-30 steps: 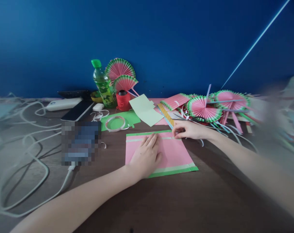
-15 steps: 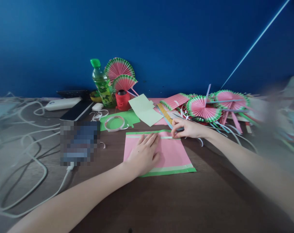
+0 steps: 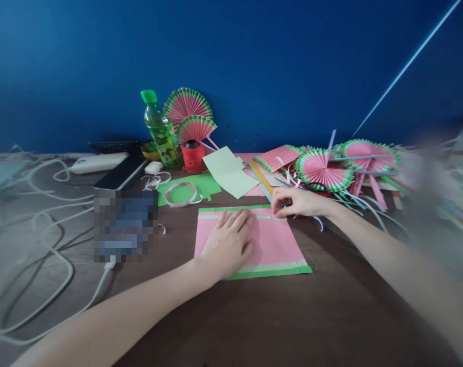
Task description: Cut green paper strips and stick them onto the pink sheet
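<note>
A pink sheet of paper [image 3: 269, 242] with green and pale green bands along its far and near edges lies flat on the brown table. My left hand [image 3: 229, 242] rests on it, fingers stretched out and palm down, near the far band. A narrow whitish strip [image 3: 262, 217] runs along that band. At its right end, by the sheet's far right corner, my right hand [image 3: 292, 202] is closed in a pinch. What lies between those fingertips is too small to make out. Scissors [image 3: 280, 181] lie just behind my right hand, partly hidden by it.
A roll of tape [image 3: 181, 194] sits on green paper [image 3: 208, 187], beside a pale green sheet [image 3: 229, 173]. Folded watermelon-patterned fans [image 3: 325, 171] and paper strips are heaped at right. A green bottle [image 3: 160, 132] and red pot [image 3: 193, 157] stand behind; cables [image 3: 69, 265] sprawl at left.
My right hand has shifted slightly right and its fingers have curled more at the sheet's corner. My left hand stays in place on the paper.
</note>
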Available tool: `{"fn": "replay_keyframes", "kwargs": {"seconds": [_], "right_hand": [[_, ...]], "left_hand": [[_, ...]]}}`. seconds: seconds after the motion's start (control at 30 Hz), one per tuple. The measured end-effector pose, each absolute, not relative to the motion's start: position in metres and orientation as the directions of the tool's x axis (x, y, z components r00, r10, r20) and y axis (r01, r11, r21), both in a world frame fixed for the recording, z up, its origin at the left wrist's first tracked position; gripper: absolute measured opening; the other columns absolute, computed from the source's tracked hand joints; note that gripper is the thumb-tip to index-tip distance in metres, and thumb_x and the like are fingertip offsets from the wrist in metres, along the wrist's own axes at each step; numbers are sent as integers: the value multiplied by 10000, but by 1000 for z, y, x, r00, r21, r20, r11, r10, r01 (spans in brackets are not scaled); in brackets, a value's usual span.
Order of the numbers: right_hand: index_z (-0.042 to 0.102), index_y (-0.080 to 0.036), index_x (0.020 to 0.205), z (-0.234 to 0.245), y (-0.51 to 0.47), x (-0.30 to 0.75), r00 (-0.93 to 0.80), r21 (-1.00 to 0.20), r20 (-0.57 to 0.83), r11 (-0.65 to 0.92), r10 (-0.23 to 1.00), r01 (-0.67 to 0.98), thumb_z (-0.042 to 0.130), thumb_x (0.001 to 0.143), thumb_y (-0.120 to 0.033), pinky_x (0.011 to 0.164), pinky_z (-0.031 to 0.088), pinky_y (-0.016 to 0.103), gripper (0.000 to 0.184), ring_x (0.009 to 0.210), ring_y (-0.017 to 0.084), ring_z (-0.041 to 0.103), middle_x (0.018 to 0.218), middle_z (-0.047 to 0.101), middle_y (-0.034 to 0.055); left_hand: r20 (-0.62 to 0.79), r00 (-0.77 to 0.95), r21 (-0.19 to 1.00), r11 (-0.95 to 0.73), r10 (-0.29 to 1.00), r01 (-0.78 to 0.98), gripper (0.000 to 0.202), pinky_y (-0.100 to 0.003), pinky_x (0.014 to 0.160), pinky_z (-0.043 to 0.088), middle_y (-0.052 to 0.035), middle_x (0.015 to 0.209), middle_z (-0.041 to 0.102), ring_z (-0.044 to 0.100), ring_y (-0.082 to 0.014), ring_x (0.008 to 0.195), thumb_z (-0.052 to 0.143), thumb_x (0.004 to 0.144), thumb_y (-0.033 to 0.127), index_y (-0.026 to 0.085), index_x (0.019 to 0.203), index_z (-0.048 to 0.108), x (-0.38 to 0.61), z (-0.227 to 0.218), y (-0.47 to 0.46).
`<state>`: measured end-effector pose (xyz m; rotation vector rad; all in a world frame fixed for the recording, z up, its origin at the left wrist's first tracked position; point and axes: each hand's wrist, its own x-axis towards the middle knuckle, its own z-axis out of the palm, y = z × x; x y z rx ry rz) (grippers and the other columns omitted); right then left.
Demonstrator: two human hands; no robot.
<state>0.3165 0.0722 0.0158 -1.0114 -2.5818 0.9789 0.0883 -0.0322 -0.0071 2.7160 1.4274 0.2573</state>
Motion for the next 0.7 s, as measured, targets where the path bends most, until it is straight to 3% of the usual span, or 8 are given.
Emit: {"fn": "replay_keyframes", "kwargs": {"seconds": [0.7], "right_hand": [[638, -176, 723, 16, 72, 315, -724, -650, -50, 528, 688, 547, 637, 696, -411, 704, 358, 296, 236, 729, 143, 454, 737, 478, 0]], "left_hand": [[139, 557, 134, -573, 818, 808, 521, -450, 1097, 150, -95, 1407, 353, 268, -222, 1310, 309, 865, 314, 128, 1352, 309, 88, -10, -32]]}}
